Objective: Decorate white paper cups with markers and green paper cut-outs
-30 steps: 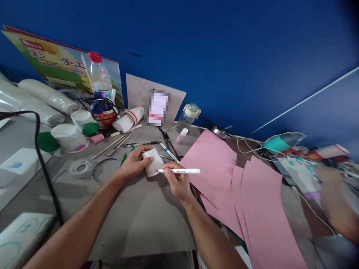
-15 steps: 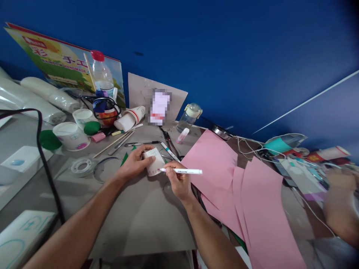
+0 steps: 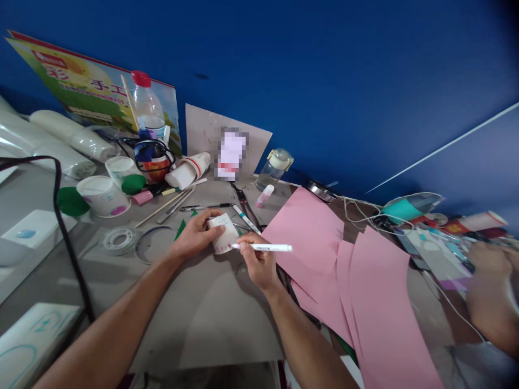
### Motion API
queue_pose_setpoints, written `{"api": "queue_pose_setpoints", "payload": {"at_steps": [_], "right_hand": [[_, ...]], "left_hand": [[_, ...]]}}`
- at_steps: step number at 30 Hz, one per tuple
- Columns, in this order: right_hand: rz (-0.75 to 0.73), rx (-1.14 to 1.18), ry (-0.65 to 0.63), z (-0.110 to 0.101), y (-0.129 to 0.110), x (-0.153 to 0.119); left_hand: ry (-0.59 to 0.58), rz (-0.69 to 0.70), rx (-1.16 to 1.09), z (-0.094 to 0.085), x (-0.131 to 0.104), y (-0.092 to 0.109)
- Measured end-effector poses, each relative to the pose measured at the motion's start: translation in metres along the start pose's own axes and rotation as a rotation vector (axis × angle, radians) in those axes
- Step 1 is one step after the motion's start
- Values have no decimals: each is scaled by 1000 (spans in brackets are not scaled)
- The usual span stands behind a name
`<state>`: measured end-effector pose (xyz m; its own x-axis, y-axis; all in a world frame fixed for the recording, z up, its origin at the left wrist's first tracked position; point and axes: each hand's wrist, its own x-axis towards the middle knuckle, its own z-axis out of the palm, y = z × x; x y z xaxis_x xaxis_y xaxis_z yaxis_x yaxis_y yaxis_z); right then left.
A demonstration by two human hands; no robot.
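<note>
My left hand (image 3: 198,233) is closed around a small white paper cup (image 3: 225,241), tilted on its side over the grey table. Pink marks run along the cup's lower edge and faint green lines show near its top. Between the fingers of my right hand (image 3: 258,262) is a white marker pen (image 3: 272,247), its tip at the cup's marked edge. Beyond the hands lie a second marker with a teal band (image 3: 246,219), a black pen (image 3: 206,207) and dark-handled scissors (image 3: 245,205).
Pink paper sheets (image 3: 316,237) cover the right. At left stand paper cups (image 3: 103,195), a tape roll (image 3: 118,241) and a dark cable (image 3: 60,216). A lidded glass jar (image 3: 272,170) and a blurred phone (image 3: 231,154) are behind. Another person's hand (image 3: 492,286) is far right.
Both hands and the cup stay almost in place, with the marker tip still against the cup. The other person's hand at right has shifted slightly.
</note>
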<state>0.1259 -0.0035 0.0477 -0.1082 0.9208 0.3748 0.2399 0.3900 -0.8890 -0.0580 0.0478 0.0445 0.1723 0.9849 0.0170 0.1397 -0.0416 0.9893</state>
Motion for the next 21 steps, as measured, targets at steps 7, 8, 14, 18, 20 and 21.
{"api": "queue_pose_setpoints", "payload": {"at_steps": [7, 8, 14, 18, 20, 21], "right_hand": [[40, 6, 36, 0, 0, 1], [47, 13, 43, 0, -1, 2], [97, 61, 88, -3, -3, 4], [94, 57, 87, -3, -3, 4], [84, 51, 80, -3, -3, 4], [80, 45, 77, -4, -3, 4]], "left_hand": [[-6, -14, -22, 0, 0, 1], [-5, -15, -29, 0, 0, 1], [8, -33, -50, 1, -1, 6], [32, -54, -18, 1, -3, 10], [41, -59, -9, 1, -3, 12], [41, -58, -11, 1, -3, 12]]}}
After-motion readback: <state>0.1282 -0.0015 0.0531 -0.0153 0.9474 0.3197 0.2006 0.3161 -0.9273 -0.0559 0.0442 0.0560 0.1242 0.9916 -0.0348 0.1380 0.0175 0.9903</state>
